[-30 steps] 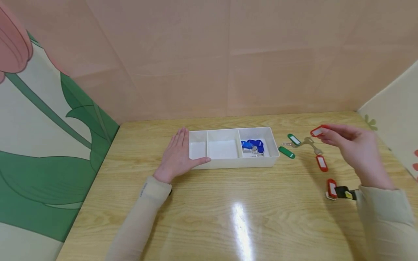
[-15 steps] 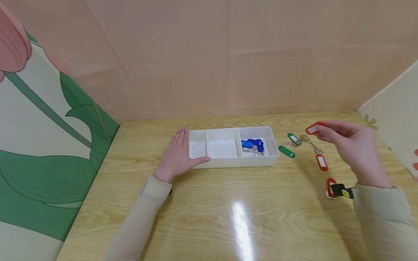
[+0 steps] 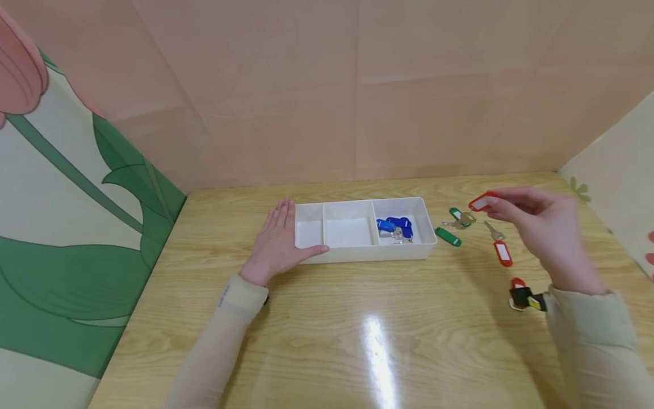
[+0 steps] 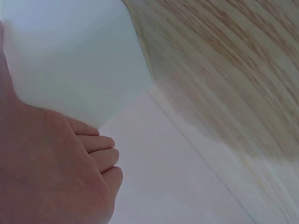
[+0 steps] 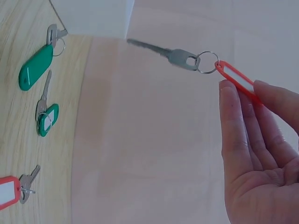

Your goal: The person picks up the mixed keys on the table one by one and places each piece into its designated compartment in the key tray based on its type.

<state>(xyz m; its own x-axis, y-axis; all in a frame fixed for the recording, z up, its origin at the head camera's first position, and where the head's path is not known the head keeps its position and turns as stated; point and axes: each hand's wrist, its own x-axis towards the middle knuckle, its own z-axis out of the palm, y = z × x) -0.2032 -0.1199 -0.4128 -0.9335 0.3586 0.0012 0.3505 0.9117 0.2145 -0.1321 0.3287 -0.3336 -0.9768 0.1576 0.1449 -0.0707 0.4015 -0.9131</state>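
Note:
My right hand (image 3: 541, 233) pinches a red key tag (image 5: 239, 83) between thumb and fingers, and a metal key (image 5: 184, 59) dangles from its ring. In the head view this tag is raised above the table, to the right of the white three-compartment box (image 3: 332, 255). My left hand (image 3: 276, 244) rests flat against the box's left end, fingers straight and thumb along the front rim; the left wrist view shows its palm (image 4: 56, 172) against the white wall. Blue key tags (image 3: 398, 222) with keys lie in the right compartment.
Two green key tags (image 3: 448, 237) with keys lie just right of the box. A red key tag (image 3: 503, 253) with its key lies nearer the right hand. Another red tag (image 3: 518, 282) is partly hidden by the black wrist strap (image 3: 522, 297). A pink wall stands behind the table.
My right hand has moved left with the red key tag and its key, toward the green tags and the box. The left hand and the box have hardly moved.

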